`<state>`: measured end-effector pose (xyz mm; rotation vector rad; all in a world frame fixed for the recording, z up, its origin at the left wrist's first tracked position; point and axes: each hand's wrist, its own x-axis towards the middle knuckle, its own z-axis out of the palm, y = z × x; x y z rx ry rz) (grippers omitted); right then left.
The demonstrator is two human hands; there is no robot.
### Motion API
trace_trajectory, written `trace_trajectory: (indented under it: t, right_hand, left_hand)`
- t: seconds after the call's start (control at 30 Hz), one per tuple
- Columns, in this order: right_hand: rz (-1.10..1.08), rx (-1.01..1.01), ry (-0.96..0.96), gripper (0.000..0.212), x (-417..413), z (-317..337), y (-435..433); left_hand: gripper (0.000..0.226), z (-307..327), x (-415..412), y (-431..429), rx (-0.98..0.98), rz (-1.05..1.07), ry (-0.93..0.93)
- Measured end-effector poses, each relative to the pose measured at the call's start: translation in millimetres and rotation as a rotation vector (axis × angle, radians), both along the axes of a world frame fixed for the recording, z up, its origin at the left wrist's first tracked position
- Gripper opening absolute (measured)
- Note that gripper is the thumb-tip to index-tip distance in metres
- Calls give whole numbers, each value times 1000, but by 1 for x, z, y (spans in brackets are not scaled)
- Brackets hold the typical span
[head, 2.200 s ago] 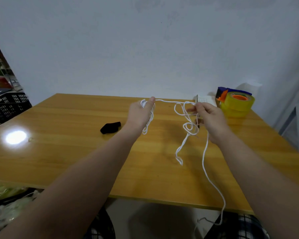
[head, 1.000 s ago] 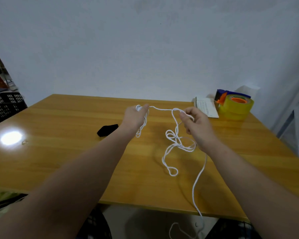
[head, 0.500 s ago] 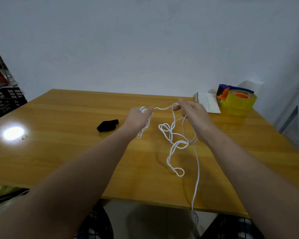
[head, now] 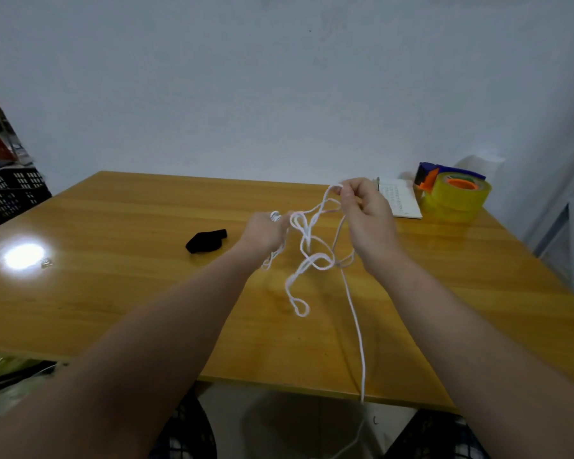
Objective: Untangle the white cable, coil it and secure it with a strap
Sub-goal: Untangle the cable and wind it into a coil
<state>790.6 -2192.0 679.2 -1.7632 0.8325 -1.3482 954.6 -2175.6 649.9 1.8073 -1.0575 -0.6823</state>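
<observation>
The cable [head: 313,259] is held above the middle of the bench [head: 113,293], with a tangle of loops hanging between both hands. A small bundle of it is gripped in the curled fingers of the left hand [head: 265,231]. One strand is pinched by the thumb and fingers of the right hand [head: 369,220], which is raised higher above the bench. A long run trails over the bench's near edge. A black strap [head: 206,240] lies on the bench, left of its middle. A tape roll [head: 461,197] and a notepad [head: 401,201] are seen at the bench's far right corner.
</observation>
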Motion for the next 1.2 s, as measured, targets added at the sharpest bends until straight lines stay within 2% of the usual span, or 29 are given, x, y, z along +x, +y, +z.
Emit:
trace_trajectory:
  t: [0.13,0.23,0.3,0.4,0.47,0.53,0.57,0.6,0.67,0.7,0.77,0.83,0.93,1.0,1.13,1.2]
  right_hand:
    - [324,152,-362,34,-4,17,7]
    - [385,202,-421,33,-14,13,7]
    - [359,248,-371,32,-22,4,4]
    - [153,235,-105,34,-36,-14,-7]
    - [67,96,227,18,-42,-23,-11]
    - [120,1,552,36,-44,-31,-16]
    - [129,1,679,39,-45,-34,-20]
    - [102,-10,782,31,-45,-35,-23]
    - [-32,-116,971,19,-43,-29,-26]
    - [-115,-176,1011,24,-42,-26,-28]
    - [-225,-205,923,37,-41,-20,-30]
    - [-260,-101,784,46,-40,-14,-35]
    - [-312,-37,819,54,-34,-8,-38]
    - [-338,-49,953,54,-30,-5,-35]
    - [-273,-214,1426,35,-18,-6,-23]
    - [-243,-320,1463,33,-10,-14,-16]
  left_hand:
    - [47,-4,13,2,48,55,9]
    - [57,3,21,5,20,119,19]
    - [44,11,25,4,-45,133,17]
    - [39,22,25,3,-174,158,50]
    - [35,27,19,1,-241,155,72]
    - [34,33,9,0,-301,151,124]
    - [35,37,4,0,-327,144,171]
    - [35,40,0,0,-340,116,235]
    - [37,45,-4,3,-348,-39,475]
    - [39,48,-6,6,-339,-154,647]
    - [38,54,-9,13,-297,-327,893]
    - [41,58,-18,19,-247,-430,927]
    - [47,63,-33,27,-182,-527,902]
    - [41,67,-39,30,-179,-586,899]
    - [28,80,-43,32,-218,-669,925]
    - [31,84,-43,28,-277,-618,975]
